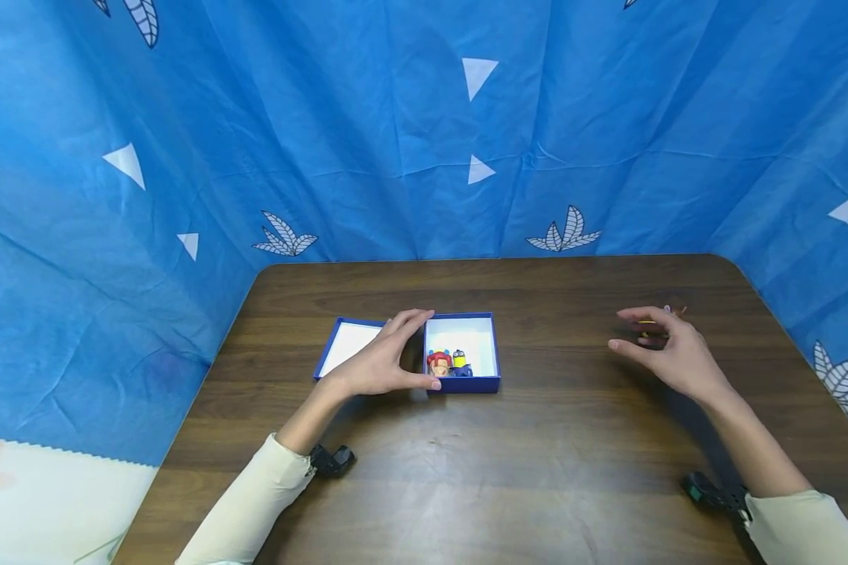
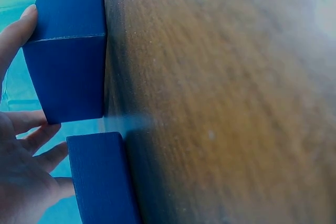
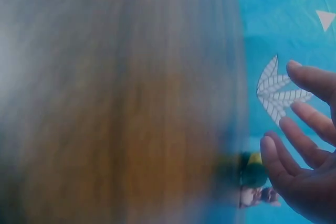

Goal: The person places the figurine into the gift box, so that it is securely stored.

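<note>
My left hand grips the left end of a blue box, thumb at the front wall and fingertips at the back corner. Inside the white-lined box lie a red toy figure and a yellow-and-blue toy figure. Over on the right, my right hand hovers with spread, gently bent fingers and holds nothing. Small figures are partly hidden behind it; the right wrist view shows a green-and-yellow one and a pale-and-dark one beyond the fingers.
A blue lid with a white inside lies left of the box, partly under the left hand. Both stand on a brown wooden table. A blue patterned cloth hangs behind the table's far edge.
</note>
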